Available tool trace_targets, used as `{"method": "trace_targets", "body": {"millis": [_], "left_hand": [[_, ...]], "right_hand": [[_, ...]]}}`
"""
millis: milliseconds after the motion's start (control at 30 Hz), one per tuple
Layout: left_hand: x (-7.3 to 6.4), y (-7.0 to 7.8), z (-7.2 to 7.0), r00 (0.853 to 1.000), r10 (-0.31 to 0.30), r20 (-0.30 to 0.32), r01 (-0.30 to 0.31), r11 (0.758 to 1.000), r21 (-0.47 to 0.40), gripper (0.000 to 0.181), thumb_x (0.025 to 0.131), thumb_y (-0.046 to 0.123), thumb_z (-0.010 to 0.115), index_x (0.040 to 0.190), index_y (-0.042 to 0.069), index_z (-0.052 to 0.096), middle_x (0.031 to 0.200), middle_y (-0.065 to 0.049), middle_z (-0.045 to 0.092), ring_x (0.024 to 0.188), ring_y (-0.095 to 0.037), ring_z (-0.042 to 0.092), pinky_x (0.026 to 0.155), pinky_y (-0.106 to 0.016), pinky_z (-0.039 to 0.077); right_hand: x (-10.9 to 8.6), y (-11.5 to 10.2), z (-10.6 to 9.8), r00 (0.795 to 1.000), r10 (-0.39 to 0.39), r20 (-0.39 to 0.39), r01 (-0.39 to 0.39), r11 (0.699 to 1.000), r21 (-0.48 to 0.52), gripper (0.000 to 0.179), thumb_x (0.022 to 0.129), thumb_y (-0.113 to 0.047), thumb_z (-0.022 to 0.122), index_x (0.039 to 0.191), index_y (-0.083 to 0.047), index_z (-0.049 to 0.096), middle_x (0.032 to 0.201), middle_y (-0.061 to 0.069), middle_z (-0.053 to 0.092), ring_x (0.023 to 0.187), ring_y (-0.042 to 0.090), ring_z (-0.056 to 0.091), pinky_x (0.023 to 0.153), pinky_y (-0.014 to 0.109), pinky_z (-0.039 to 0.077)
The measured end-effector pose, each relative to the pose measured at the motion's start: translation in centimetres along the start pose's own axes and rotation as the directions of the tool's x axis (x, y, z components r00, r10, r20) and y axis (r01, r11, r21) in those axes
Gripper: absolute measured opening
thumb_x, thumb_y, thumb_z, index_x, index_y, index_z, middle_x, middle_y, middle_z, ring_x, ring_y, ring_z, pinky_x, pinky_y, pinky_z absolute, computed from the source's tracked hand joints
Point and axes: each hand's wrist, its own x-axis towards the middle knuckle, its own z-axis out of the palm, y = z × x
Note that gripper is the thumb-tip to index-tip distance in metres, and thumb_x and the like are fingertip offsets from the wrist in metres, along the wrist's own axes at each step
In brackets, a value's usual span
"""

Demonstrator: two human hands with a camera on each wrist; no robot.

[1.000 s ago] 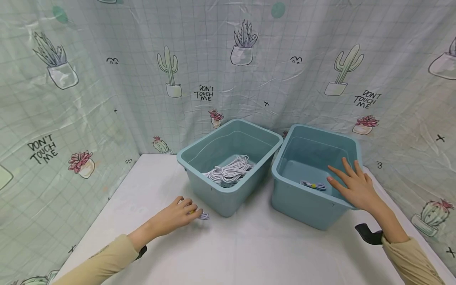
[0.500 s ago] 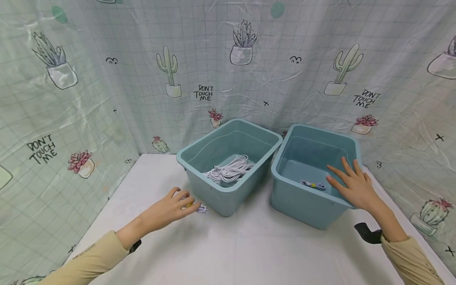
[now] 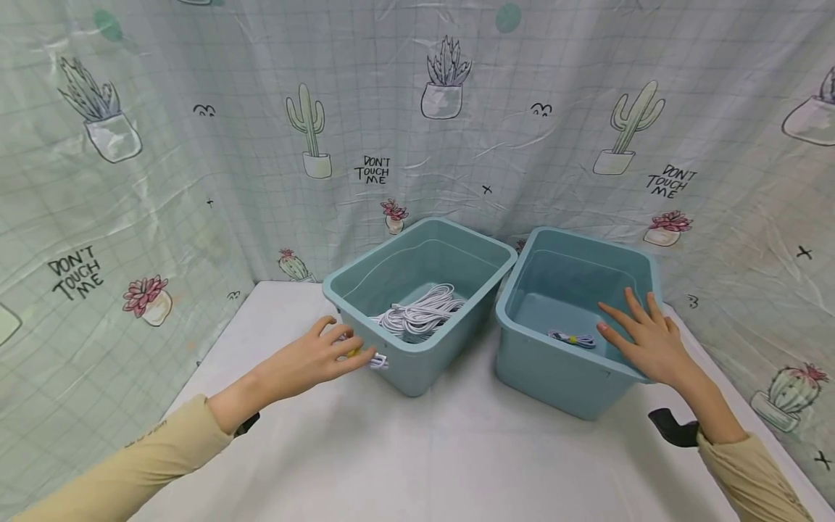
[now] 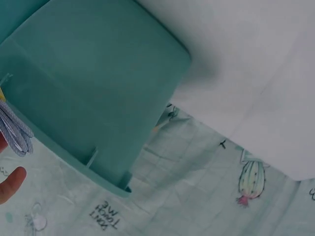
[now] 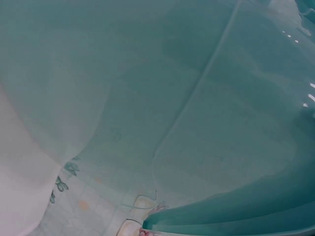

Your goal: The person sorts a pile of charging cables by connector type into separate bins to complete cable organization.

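My left hand (image 3: 306,364) pinches a bundled light-coloured cable (image 3: 380,361) with a yellow band, held up just in front of the left teal bin (image 3: 404,368). The loops of that cable also show at the left edge of the left wrist view, beside a fingertip (image 4: 14,183). Spread fingers and a straight thumb mark my right hand (image 3: 649,346), which lies over the near right corner of the right teal bin (image 3: 548,380) and holds nothing. Coiled white cables (image 3: 424,313) lie inside the left bin. One small cable bundle (image 3: 572,339) with a yellow band lies in the right bin.
Both bins stand side by side, angled, on a white table (image 3: 430,464). A curtain (image 3: 248,181) printed with cacti hangs behind the table and along its sides. A black strap (image 3: 675,429) sits at the right wrist.
My left hand has lifted the cable bundle off the table and moved it up toward the left bin. My right hand stays where it was.
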Motion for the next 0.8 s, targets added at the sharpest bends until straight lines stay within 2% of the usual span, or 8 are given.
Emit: {"method": "trace_targets", "body": {"millis": [167, 400, 800], "left_hand": [[1.2, -0.9, -0.5, 0.999, 0.022, -0.034, -0.022, 1.0, 0.005, 0.064, 0.063, 0.013, 0.078, 0.119, 0.019, 0.047, 0.099, 0.001, 0.053, 0.097, -0.02, 0.05, 0.081, -0.04, 0.043], [3.6, -2.0, -1.3, 0.997, 0.058, -0.053, -0.056, 0.998, 0.024, 0.06, 0.066, 0.011, 0.077, 0.117, 0.018, 0.047, 0.097, 0.002, 0.053, 0.094, -0.02, 0.051, 0.082, -0.041, 0.043], [9.2, -2.8, -1.2, 0.992, 0.103, -0.072, -0.102, 0.994, 0.025, 0.052, 0.072, 0.01, 0.07, 0.117, 0.019, 0.046, 0.095, 0.002, 0.052, 0.093, -0.019, 0.049, 0.084, -0.041, 0.042]], "right_hand": [[0.0, 0.0, 0.0, 1.0, -0.002, -0.004, 0.002, 1.0, -0.003, 0.062, 0.091, -0.047, 0.034, 0.136, -0.004, 0.034, 0.145, 0.03, 0.001, 0.129, 0.052, -0.012, 0.087, 0.075, 0.005], [-0.1, 0.0, 0.0, 1.0, -0.005, -0.012, 0.005, 1.0, -0.002, 0.061, 0.091, -0.046, 0.035, 0.135, -0.004, 0.034, 0.145, 0.03, 0.002, 0.129, 0.052, -0.012, 0.087, 0.075, 0.005], [0.0, 0.0, -0.1, 1.0, 0.003, -0.005, -0.003, 1.0, -0.005, 0.062, 0.091, -0.048, 0.034, 0.136, -0.004, 0.034, 0.145, 0.029, 0.001, 0.129, 0.053, -0.011, 0.087, 0.074, 0.006]]}}
